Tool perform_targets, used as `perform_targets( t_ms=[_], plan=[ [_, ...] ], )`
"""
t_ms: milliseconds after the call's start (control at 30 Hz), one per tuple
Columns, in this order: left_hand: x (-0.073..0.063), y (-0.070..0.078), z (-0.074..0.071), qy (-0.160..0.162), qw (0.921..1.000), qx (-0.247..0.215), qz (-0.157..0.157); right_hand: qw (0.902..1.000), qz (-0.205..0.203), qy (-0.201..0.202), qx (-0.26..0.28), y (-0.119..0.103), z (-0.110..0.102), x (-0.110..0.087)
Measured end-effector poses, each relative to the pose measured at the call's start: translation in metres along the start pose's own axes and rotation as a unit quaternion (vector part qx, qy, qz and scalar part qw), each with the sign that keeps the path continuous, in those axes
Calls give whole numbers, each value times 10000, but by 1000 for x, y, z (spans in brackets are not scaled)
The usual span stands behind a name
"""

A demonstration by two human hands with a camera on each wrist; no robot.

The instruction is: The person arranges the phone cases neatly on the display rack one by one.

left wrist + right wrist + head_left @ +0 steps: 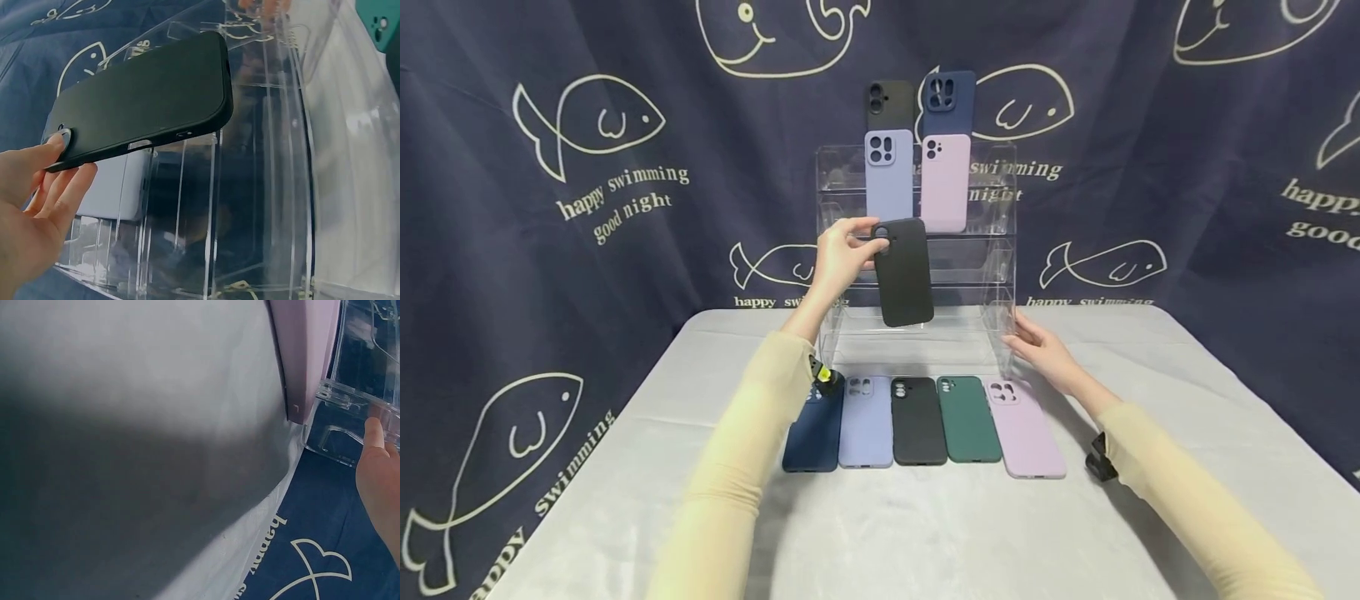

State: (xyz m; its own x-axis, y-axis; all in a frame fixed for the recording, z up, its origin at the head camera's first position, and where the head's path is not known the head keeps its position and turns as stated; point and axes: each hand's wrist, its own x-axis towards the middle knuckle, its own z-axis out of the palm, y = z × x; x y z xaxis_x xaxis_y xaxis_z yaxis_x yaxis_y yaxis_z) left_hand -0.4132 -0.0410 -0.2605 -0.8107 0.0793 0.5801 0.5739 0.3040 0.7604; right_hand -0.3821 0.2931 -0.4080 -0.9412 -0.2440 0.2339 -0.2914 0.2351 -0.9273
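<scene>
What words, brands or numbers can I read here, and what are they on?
"happy swimming": dark blue curtain, repeated by its fish drawings.
"good night": same curtain, under "happy swimming"; some copies are cut off or covered.
Black phone case in the left hand, other phone cases, clear stand: no readable text.
Left wrist view: curtain lettering by the stand is too blurred to read.

Navy fish-print curtain (647, 258), pale tablecloth (880, 533)
</scene>
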Motion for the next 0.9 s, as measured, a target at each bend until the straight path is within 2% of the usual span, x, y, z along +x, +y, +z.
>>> perform_targets(
  t_ms=[233, 367, 700, 900],
  plan=[
    [16, 8, 18, 294, 9986, -433, -116, 10000, -7, -14, -13, 0, -6, -5],
    [26, 13, 25, 468, 9976, -499, -91, 9999, -28, 23, -107, 0, -7, -6],
    [50, 20, 30, 936, 9942, -170, 497, 9996, 138, 104, -222, -2, 0, -4],
    [57, 16, 39, 1157, 9904, 155, 737, 9995, 107, 158, -243, -1, 1, -5]
  ],
)
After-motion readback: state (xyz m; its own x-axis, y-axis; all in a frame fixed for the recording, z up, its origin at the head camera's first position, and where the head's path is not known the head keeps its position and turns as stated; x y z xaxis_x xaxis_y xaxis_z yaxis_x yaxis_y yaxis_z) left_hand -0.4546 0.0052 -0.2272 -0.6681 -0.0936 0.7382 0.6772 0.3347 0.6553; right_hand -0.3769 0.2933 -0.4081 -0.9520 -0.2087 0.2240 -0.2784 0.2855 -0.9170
